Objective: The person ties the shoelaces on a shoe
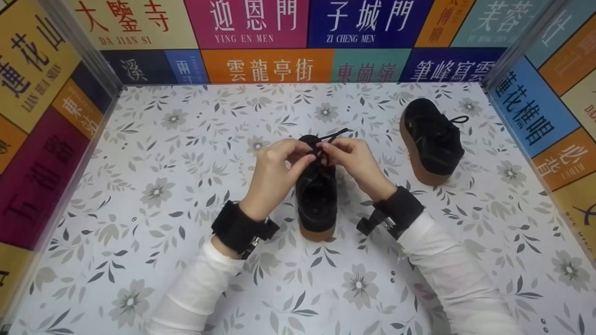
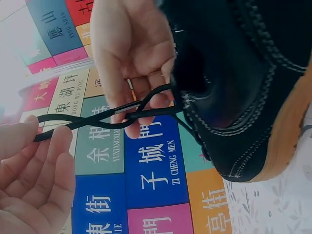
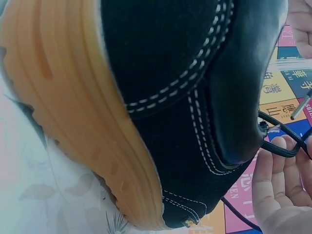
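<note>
A black shoe with a tan sole stands in the middle of the floral surface, toe pointing away from me. Above its front part, my left hand pinches a black shoelace between thumb and fingers. My right hand pinches the lace on the other side, its fingertips close to the left ones. Seen from the left wrist, the strands cross and form a narrow loop between the hands, with a lace tip by the right fingers. White stitching runs along the shoe's side. How the strands pass at the fingertips is partly hidden.
A second black shoe with a tan sole and a lace loop stands to the right, farther back. Colourful panels with Chinese characters wall off the back and both sides. Black straps with small cameras sit on both wrists.
</note>
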Available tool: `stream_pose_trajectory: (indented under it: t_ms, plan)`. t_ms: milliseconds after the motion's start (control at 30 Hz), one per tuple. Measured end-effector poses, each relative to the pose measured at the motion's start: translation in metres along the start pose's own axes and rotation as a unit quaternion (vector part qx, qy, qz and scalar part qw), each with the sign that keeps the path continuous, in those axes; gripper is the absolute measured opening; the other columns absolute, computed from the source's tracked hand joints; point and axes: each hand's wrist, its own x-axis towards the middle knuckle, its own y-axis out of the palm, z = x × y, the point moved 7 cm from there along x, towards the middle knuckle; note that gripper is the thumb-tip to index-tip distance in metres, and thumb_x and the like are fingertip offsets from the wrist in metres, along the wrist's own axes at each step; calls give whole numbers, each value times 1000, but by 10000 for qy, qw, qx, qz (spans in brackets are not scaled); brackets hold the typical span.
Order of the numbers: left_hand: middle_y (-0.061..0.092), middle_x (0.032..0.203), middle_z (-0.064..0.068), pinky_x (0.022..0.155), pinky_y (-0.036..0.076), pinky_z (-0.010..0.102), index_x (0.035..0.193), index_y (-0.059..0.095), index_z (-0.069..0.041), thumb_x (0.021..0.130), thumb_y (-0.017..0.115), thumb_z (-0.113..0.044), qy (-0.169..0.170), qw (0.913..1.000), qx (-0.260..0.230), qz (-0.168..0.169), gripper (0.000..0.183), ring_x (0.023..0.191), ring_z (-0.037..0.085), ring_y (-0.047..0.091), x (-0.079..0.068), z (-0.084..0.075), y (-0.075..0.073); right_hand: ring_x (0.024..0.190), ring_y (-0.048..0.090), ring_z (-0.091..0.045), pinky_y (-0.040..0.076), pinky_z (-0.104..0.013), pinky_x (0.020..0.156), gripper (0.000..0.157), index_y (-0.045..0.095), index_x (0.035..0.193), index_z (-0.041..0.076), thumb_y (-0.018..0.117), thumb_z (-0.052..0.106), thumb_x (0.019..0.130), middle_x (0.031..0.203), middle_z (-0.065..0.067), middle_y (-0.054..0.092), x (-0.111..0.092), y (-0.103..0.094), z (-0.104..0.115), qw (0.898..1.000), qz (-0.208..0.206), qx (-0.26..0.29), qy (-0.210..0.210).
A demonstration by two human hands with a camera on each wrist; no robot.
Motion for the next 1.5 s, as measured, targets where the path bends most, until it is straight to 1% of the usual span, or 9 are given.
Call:
stream_pose_trajectory:
  t_ms: [100,233,433,600,733,900,1033,1267,1500]
  plan:
    - [69,84,4,63,52,22,90,68,-5,83,71,-10,188,9998,37,-84,9,70,9,62,-7,-3,3,71,65,-14,55,-28,71,28,66,100,-10,64,17,90,96,-9,70,0,0,0,10000,-4,56,-24]
    - [68,84,4,63,53,25,90,67,-5,84,70,-10,362,9992,101,-130,8,71,9,62,-16,-4,8,74,66,-15,56,-29,72,27,66,98,-9,65,16,89,98,-8,71,-1,0,1,9999,-35,72,-92]
    - [67,86,3,71,52,19,88,66,-6,83,71,-9,573,9977,341,-95,8,78,11,63,-26,-4,17,77,67,-19,56,-30,71,23,68,95,-7,65,15,89,100,-12,71,-2,-1,3,9996,-26,57,-268]
    - [66,89,3,81,50,17,89,66,-5,83,71,-9,560,9979,307,114,8,86,12,64,-32,0,27,77,66,-18,54,-27,70,21,70,95,-3,66,16,88,100,-18,70,-4,0,5,9994,-21,21,-334]
    - [66,91,3,85,49,17,89,67,-5,82,71,-7,493,9979,288,301,9,90,13,64,-35,7,36,78,65,-18,52,-25,69,23,69,98,-6,66,15,89,100,-21,69,-7,1,8,9996,0,-33,-282]
    - [65,91,2,85,50,18,88,68,-6,82,72,-8,356,9972,397,529,7,90,13,63,-39,18,45,78,65,-17,55,-28,71,21,69,95,-6,66,13,88,100,-16,70,-5,0,4,9995,-4,59,-301]
    - [64,93,3,85,50,20,87,68,-6,82,72,-8,256,9960,485,706,6,91,14,63,-39,24,50,77,65,-16,55,-28,71,19,69,94,-5,67,13,88,102,-22,68,-6,0,3,9993,1,161,-329]
    - [66,97,8,89,49,24,89,68,-3,79,72,-4,290,9929,633,963,11,96,20,62,-41,31,50,76,64,-17,55,-28,71,23,69,98,-5,67,15,87,100,-21,68,-9,1,4,9995,36,184,-254]
    - [69,95,9,89,49,25,93,69,-2,79,66,6,506,9948,521,715,16,94,21,63,-34,34,40,76,64,-17,55,-29,72,25,68,99,-7,68,14,87,97,-14,70,-8,1,4,9994,20,248,-241]
